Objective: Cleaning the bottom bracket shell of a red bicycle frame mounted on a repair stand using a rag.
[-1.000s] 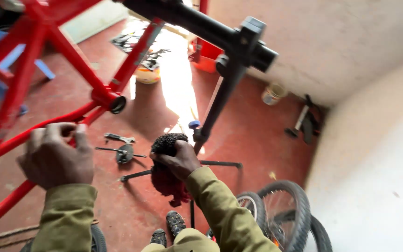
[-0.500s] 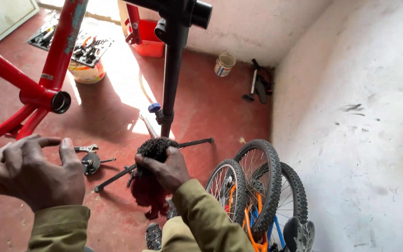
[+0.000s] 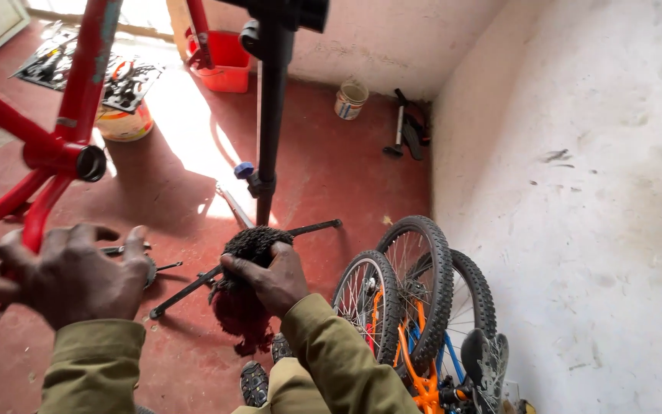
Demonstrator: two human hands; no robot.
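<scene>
My right hand (image 3: pixel 273 277) is shut on a dark red, grimy bundle of rag (image 3: pixel 240 303) that hangs below my fist. My left hand (image 3: pixel 67 272) is at the lower left, fingers curled over a tube of the red bicycle frame (image 3: pixel 78 92), which is clamped in a black repair stand (image 3: pixel 271 115). The frame's open bottom bracket shell (image 3: pixel 90 162) faces me just above my left hand. Whether the left fingers truly grip the tube is hard to see.
Small bicycles with an orange frame and knobby wheels (image 3: pixel 415 299) lie against the white wall at right. A paint tin (image 3: pixel 350 98), floor pump (image 3: pixel 401 126), red tub (image 3: pixel 224 57), bucket (image 3: pixel 124 123) and tool mat (image 3: pixel 97 69) are on the red floor. The stand's legs (image 3: pixel 224 268) spread below.
My view has swung right and closer, so the wall and small bicycles now fill the right side. Both hands kept their hold; the left hand sits lower on the frame.
</scene>
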